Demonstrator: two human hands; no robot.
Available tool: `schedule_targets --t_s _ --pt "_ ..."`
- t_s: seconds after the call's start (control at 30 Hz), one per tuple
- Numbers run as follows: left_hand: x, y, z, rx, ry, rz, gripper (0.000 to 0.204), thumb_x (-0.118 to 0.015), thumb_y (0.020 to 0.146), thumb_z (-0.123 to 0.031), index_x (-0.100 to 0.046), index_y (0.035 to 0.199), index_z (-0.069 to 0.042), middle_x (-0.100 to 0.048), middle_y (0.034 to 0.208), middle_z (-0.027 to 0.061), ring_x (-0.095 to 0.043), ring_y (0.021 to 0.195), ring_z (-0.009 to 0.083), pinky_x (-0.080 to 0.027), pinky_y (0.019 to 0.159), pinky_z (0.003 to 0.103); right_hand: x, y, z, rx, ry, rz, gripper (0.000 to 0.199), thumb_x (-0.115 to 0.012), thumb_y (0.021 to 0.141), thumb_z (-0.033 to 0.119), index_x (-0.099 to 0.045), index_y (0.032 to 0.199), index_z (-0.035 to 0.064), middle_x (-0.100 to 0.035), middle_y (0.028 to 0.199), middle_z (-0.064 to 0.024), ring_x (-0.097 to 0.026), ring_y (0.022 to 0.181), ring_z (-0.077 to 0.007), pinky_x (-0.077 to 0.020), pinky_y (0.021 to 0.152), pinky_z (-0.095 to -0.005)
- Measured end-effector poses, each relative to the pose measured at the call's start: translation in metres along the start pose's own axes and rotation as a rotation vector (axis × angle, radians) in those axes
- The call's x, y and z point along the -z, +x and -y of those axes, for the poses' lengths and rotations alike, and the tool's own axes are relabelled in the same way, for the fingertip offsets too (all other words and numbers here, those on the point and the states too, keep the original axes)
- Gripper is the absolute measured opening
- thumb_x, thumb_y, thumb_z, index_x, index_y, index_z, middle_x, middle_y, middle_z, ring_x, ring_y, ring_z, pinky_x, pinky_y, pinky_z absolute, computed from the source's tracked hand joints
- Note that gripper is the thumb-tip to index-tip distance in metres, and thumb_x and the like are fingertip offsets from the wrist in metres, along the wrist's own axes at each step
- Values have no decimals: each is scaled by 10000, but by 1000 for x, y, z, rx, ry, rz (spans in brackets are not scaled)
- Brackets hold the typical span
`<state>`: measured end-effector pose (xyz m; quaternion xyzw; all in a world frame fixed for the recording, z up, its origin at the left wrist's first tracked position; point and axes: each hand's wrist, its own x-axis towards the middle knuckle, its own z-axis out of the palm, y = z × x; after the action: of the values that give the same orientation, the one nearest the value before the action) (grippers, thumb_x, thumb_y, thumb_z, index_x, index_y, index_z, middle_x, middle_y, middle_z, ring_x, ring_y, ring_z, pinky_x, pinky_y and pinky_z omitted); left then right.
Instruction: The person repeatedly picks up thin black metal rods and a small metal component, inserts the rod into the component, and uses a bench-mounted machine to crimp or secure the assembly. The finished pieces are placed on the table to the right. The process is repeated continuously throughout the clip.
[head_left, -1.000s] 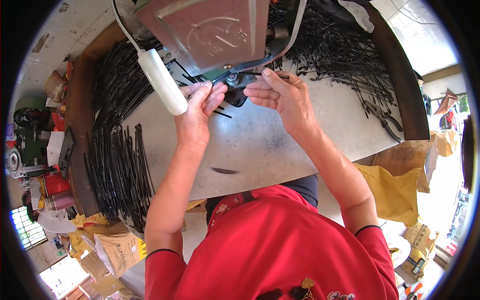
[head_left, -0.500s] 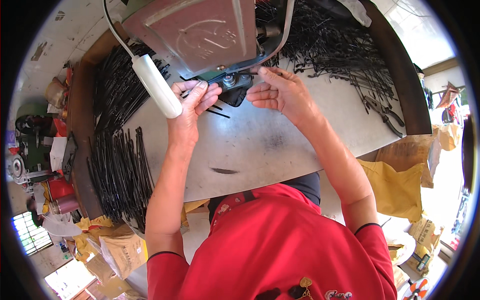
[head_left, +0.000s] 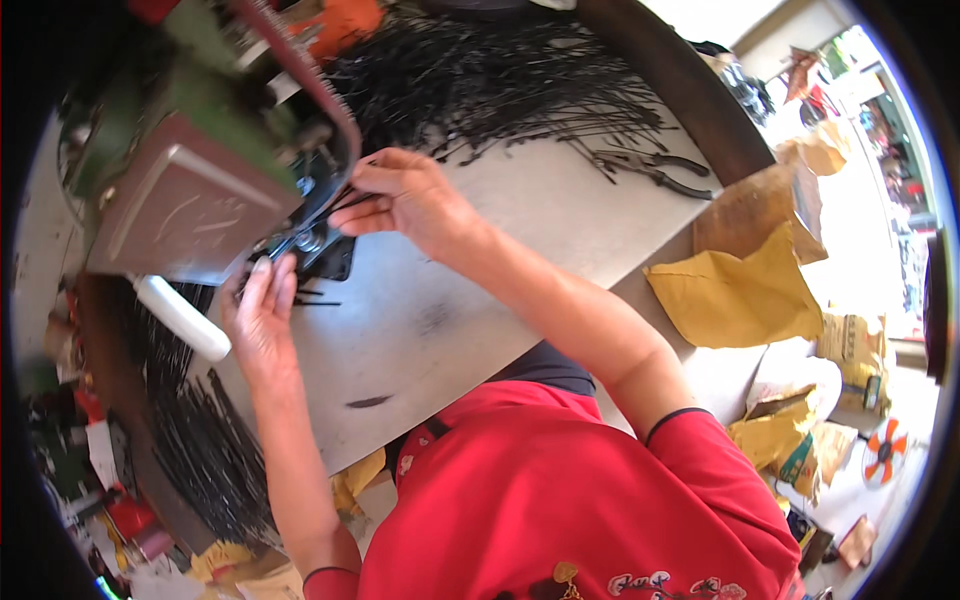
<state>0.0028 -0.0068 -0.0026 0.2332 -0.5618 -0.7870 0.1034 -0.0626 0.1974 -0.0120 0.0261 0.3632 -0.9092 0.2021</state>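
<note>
A press-like machine with a reddish-brown cover (head_left: 195, 215) stands over the metal worktable (head_left: 440, 290). My right hand (head_left: 415, 205) is beside the machine's right side, its thumb and fingers closed round a thin black rod (head_left: 358, 196). At the near side of the small metal fixture (head_left: 308, 240) is my left hand (head_left: 262, 315), fingertips pressed together. What it pinches, if anything, is hidden against the dark machine parts. Short black rod ends (head_left: 318, 302) stick out below the fixture, near my left fingers.
A white lamp-like bar (head_left: 182, 318) hangs left of my left hand. Black rods lie in a tangled heap (head_left: 480, 75) at the back and a bundle (head_left: 210, 445) at the left. Pliers (head_left: 655, 172) rest near the table's right rim. Yellow sacking (head_left: 735, 295) is beyond the edge.
The view has turned, so the machine and table appear shifted left and tilted. My right hand's fingers have closed in beside the machine; my left hand stays near the fixture.
</note>
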Motion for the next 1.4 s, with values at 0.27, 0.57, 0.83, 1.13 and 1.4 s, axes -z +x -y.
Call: schedule_targets --t_s 0.27,0.57,0.83,1.13,1.4 --pt "16 6 14 86 -365 -45 207 -563 941 -176 -587 1074 -19 -641 976 81 -635 914 167 -531 834 284 21 -56 38 120 -807 30 277 -613 909 261 -601 992 -3 -659 954 -106 -673 772 -165 -557 693 -283" --pt "18 -12 8 105 -238 -69 244 -624 917 -240 -610 1112 -95 -568 786 -25 -521 677 46 -465 685 200 105 -57 99 449 -2317 -506 97 -535 839 77 -617 890 64 -645 869 -116 -649 744 -330 -492 621 -441" --pt "9 -24 10 153 -188 -65 298 -643 903 -272 -606 1158 -123 -535 756 -45 -489 650 32 -440 672 194 109 -51 110 427 -2223 -350 138 -595 854 161 -656 953 86 -673 872 -100 -652 784 -315 -509 660 -409" --pt "9 -29 12 171 -161 -31 290 -648 899 -291 -620 1149 -147 -535 724 -57 -489 647 21 -418 661 195 95 -48 119 277 -2257 -203 106 -626 822 149 -646 883 65 -645 902 -85 -634 773 -303 -493 676 -403" --pt "1 -36 11 202 -218 -37 230 -636 902 -224 -622 1108 -123 -554 736 -33 -506 653 39 -421 651 202 105 -60 106 494 -2243 -80 87 -635 796 85 -601 869 50 -591 893 -82 -608 773 -293 -470 647 -385"
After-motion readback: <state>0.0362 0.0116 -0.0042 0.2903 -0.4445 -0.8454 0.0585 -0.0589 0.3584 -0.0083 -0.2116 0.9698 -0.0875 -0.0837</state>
